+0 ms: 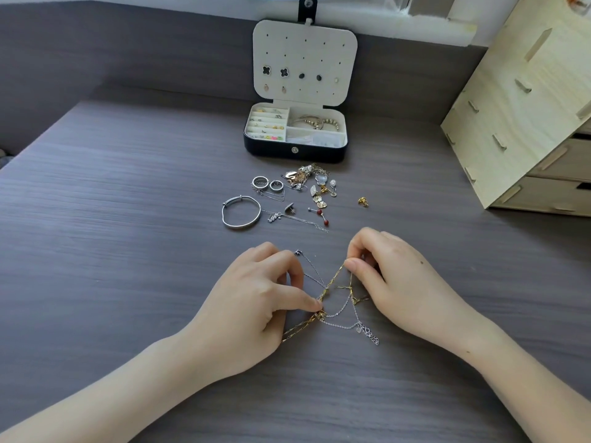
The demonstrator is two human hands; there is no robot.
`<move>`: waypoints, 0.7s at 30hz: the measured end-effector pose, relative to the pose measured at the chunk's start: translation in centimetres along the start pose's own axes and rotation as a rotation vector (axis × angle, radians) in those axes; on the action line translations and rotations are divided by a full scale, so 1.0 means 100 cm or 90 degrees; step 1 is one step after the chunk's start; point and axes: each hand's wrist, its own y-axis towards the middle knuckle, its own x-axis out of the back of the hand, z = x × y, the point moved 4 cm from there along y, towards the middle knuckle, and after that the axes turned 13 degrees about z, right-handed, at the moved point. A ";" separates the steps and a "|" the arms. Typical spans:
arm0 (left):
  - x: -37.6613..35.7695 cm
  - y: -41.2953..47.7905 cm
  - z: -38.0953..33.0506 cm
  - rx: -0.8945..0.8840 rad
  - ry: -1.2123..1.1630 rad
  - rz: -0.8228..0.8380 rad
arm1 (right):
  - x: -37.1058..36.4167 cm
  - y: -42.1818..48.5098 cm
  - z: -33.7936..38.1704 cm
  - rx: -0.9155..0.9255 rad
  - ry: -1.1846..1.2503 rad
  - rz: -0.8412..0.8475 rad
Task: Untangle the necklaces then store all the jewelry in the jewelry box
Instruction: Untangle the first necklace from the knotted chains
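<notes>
A gold chain necklace point(332, 282) and a thin silver chain necklace point(342, 324) lie tangled together on the grey table between my hands. My left hand point(256, 298) pinches the gold chain at the knot near its lower end. My right hand point(393, 276) pinches the upper end of the gold chain, stretching it taut. The silver chain's clasp end point(371, 335) trails loose toward me. The open jewelry box point(295, 151) stands at the back, its lid upright with several earrings pinned on it.
Loose jewelry lies between the box and my hands: a silver bangle point(240, 213), two silver rings point(268, 183), a heap of gold and silver pieces point(307, 179), red-bead studs point(321, 216), a small gold earring point(363, 201). A wooden drawer unit point(527, 116) stands at the right.
</notes>
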 end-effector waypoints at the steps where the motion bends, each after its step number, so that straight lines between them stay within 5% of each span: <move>1: 0.000 0.000 0.000 0.001 0.000 0.000 | 0.000 0.000 -0.001 0.000 -0.001 -0.002; 15: 0.001 -0.001 0.002 0.032 -0.041 0.003 | -0.003 0.004 0.017 0.073 -0.128 0.083; 21: 0.007 0.005 0.014 0.166 -0.017 -0.046 | -0.005 0.000 0.015 0.072 -0.128 0.074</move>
